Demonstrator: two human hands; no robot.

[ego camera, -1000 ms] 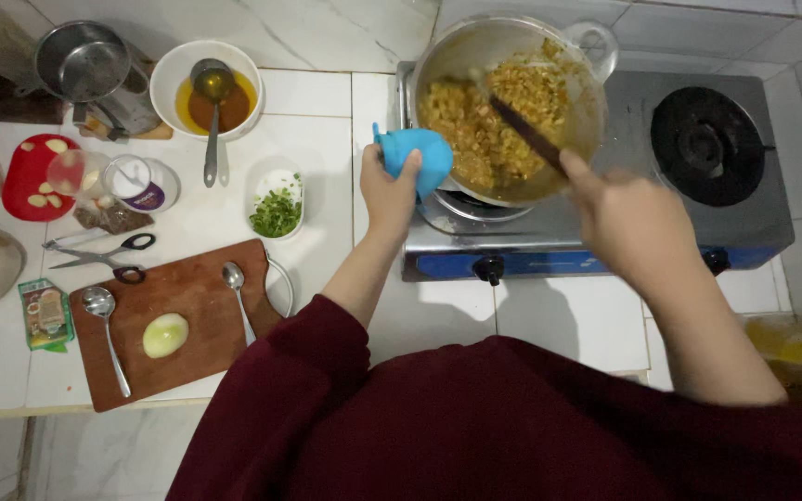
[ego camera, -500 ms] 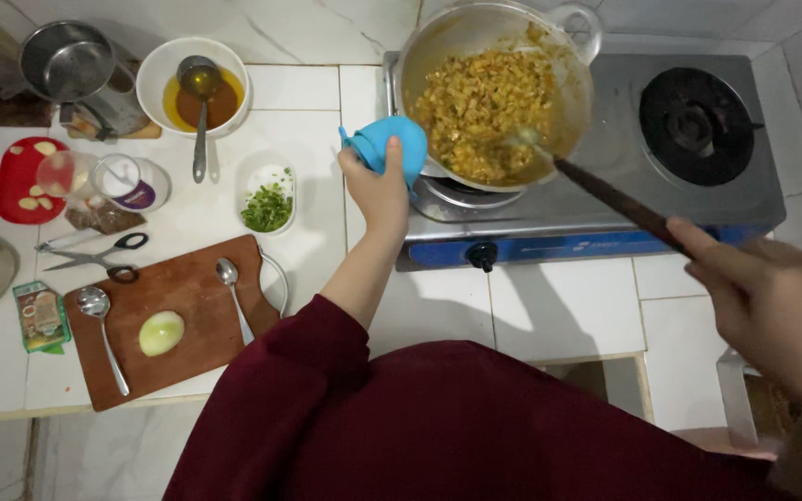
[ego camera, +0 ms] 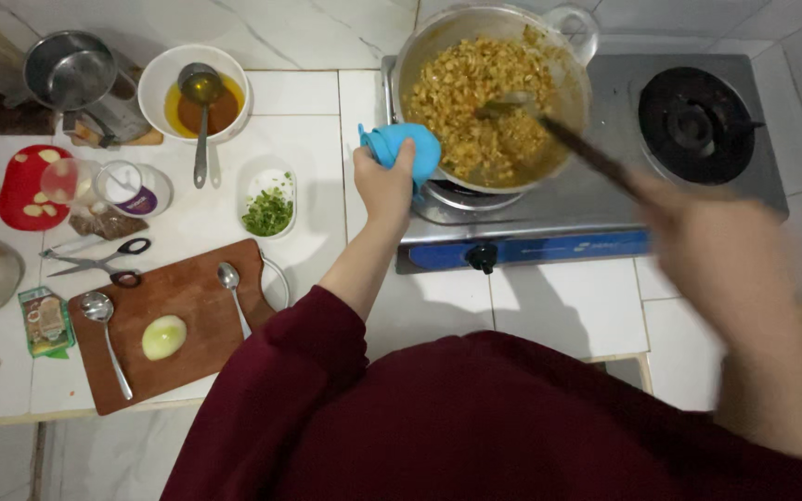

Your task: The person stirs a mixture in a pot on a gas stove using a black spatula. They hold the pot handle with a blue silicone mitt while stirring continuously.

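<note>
Nearest the camera, relative to the gas stove (ego camera: 549, 232), a wooden cutting board (ego camera: 187, 306) lies well to its left on the white tiled counter (ego camera: 308, 176), carrying a peeled onion (ego camera: 164, 337) between two metal spoons (ego camera: 232, 292). Just beyond the board are scissors (ego camera: 95, 260), and a small dish of chopped greens (ego camera: 268, 206) sits between board and stove.

The right hand (ego camera: 730, 269), blurred, is in front of the stove's right half, closed around the dark handle of a spatula (ego camera: 549, 130) whose blade lies in the food. The left hand (ego camera: 384, 186) is at the stove's left edge, clamped on a blue silicone pot grip (ego camera: 403, 148) that pinches the rim of the metal pan (ego camera: 438, 46). The pan sits on the left burner, full of a yellow-brown crumbly mix (ego camera: 475, 102). The right burner (ego camera: 693, 121) is bare.

Farther left of the stove stand a white bowl of orange sauce (ego camera: 164, 83) with a ladle and a steel pot (ego camera: 71, 70).
</note>
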